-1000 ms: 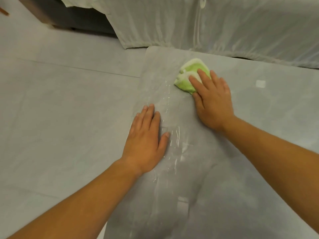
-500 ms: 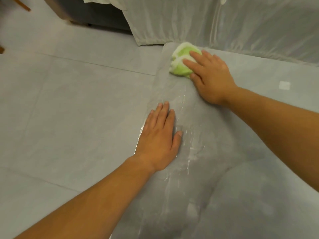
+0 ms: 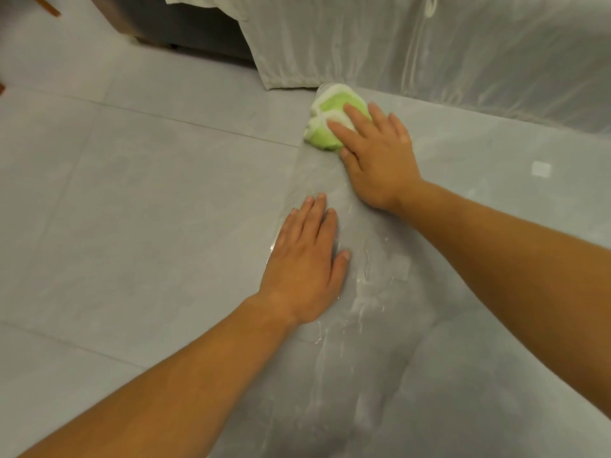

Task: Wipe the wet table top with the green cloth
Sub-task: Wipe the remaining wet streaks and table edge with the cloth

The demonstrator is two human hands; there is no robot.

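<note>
A folded green cloth [image 3: 332,122] with white edging lies at the far left corner of the grey table top [image 3: 479,309]. My right hand [image 3: 377,157] lies flat on it, straight fingers pressing the cloth down. My left hand [image 3: 307,262] rests flat near the table's left edge, fingers straight and together. Streaks and beads of water [image 3: 357,292] glisten on the table just right of my left hand and run toward me.
A pale sheer curtain [image 3: 429,44] hangs right behind the table's far edge. The grey tiled floor [image 3: 132,193] spreads out to the left. A dark piece of furniture [image 3: 185,31] stands at the back left. A small bright reflection [image 3: 541,168] shows on the table's right side.
My right hand has slid the cloth away from me to the table's far left corner. My left hand stays flat in the same spot near the left edge.
</note>
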